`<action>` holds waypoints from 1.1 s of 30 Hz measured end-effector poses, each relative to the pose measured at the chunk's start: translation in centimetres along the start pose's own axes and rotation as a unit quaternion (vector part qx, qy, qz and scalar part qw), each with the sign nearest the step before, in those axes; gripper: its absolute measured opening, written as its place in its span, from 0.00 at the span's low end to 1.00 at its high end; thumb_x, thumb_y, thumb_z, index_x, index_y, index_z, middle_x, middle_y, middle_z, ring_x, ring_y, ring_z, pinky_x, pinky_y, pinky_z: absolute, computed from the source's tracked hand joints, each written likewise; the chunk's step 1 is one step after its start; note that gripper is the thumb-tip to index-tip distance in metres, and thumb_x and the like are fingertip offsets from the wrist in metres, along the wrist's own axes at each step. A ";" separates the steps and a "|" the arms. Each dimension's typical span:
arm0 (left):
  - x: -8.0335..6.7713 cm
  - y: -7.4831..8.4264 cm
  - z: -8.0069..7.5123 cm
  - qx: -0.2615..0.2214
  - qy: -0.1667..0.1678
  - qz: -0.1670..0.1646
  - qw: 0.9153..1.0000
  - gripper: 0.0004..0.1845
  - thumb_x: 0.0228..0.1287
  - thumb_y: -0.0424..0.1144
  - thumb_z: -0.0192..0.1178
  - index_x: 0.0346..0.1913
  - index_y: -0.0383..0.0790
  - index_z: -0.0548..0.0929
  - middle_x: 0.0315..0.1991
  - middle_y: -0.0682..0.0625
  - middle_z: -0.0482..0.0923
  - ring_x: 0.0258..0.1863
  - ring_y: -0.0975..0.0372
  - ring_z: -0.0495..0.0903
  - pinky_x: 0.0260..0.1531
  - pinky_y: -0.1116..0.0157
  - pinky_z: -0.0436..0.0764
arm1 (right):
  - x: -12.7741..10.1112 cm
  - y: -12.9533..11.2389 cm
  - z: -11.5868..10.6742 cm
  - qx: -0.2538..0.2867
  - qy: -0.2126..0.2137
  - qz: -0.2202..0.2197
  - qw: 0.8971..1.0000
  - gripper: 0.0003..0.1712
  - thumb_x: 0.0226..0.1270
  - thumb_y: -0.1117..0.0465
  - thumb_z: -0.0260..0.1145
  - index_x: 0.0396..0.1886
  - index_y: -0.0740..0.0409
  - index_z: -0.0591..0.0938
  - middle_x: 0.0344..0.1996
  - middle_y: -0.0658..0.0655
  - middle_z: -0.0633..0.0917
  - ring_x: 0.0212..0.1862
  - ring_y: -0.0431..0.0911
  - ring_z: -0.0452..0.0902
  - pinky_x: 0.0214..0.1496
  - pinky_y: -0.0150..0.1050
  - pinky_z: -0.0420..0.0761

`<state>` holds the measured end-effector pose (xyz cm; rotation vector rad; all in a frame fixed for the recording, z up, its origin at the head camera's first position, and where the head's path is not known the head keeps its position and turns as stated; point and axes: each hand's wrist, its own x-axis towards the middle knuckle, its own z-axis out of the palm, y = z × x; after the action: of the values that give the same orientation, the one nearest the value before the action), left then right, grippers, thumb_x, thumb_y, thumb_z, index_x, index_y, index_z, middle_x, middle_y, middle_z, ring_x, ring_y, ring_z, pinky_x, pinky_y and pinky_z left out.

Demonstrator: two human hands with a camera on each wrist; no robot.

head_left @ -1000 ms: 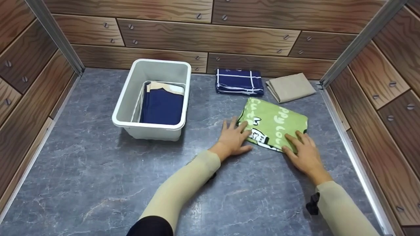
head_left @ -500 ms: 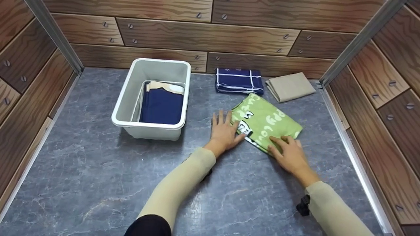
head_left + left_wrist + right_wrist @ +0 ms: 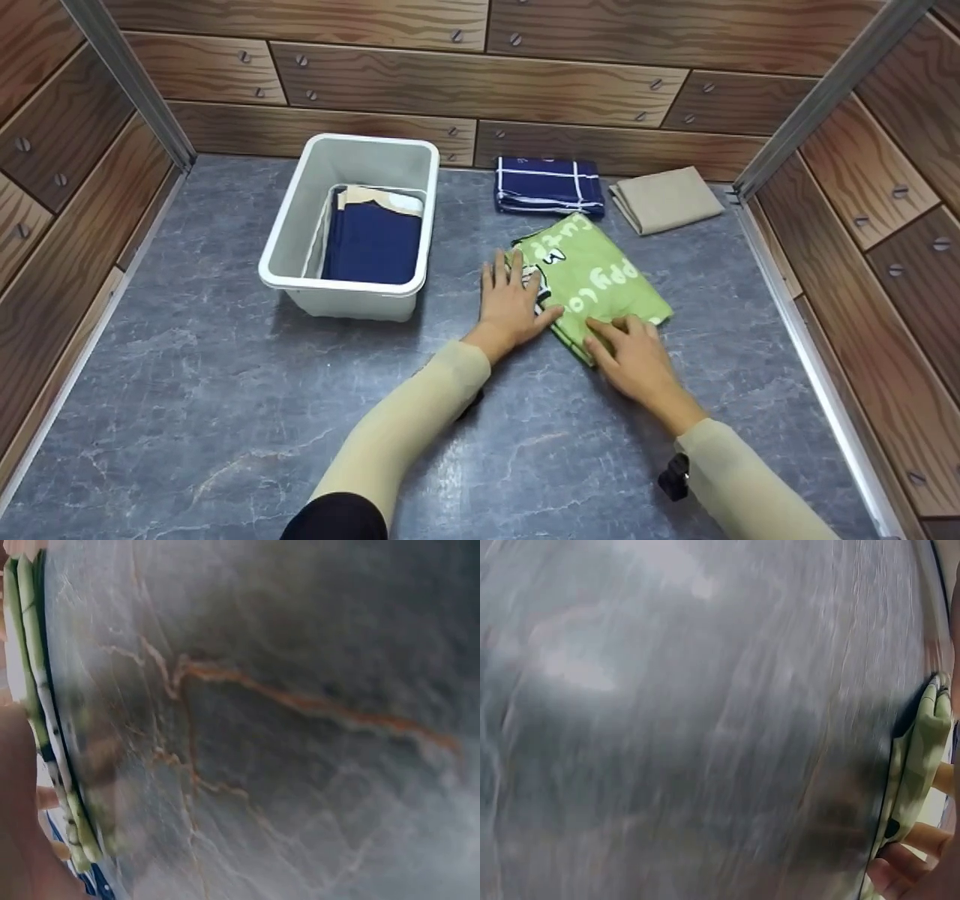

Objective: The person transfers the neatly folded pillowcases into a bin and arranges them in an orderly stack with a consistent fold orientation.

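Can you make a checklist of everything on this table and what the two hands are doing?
Surface: grey marble-look table top.
Job's things: folded green cloth with white letters, lying flat on the table.
Clutter: white bin holding a dark blue folded cloth; navy checked cloth and beige cloth, both folded, at the back.
Hands: left hand flat on the green cloth's left edge; right hand with its fingers on the near corner.
Cables: nothing seen.
Surroundings: wood-look panel walls with screws on three sides, metal corner posts.
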<state>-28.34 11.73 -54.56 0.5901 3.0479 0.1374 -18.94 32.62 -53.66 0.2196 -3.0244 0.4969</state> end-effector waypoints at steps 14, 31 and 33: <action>-0.9 0.9 -0.1 0.026 -0.002 0.031 0.999 0.43 0.68 0.76 0.26 0.79 0.58 0.55 0.81 0.40 0.41 0.78 0.38 0.38 0.75 0.40 0.46 | 1.8 -1.7 -0.4 0.007 0.046 -0.077 0.996 0.19 0.74 0.46 0.59 0.56 0.49 0.85 0.51 0.59 0.80 0.53 0.58 0.71 0.54 0.57 0.71; -1.7 -0.7 1.0 0.012 -0.019 0.106 0.994 0.47 0.63 0.80 0.32 0.80 0.61 0.48 0.81 0.42 0.42 0.78 0.39 0.39 0.75 0.40 0.44 | 2.4 2.3 0.2 0.016 0.004 -0.035 0.999 0.30 0.76 0.46 0.57 0.74 0.48 0.70 0.75 0.66 0.62 0.74 0.67 0.54 0.70 0.69 0.59; -1.7 -1.4 0.9 0.008 -0.019 0.118 0.993 0.46 0.63 0.80 0.33 0.80 0.62 0.49 0.81 0.43 0.42 0.78 0.39 0.39 0.75 0.39 0.44 | 2.2 1.9 0.4 0.014 0.011 -0.034 0.999 0.30 0.75 0.45 0.58 0.73 0.48 0.71 0.74 0.66 0.63 0.73 0.67 0.56 0.68 0.69 0.61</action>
<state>-27.21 9.90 -55.60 0.9406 2.9340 0.1063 -21.45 33.98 -54.48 0.3148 -2.9779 0.5339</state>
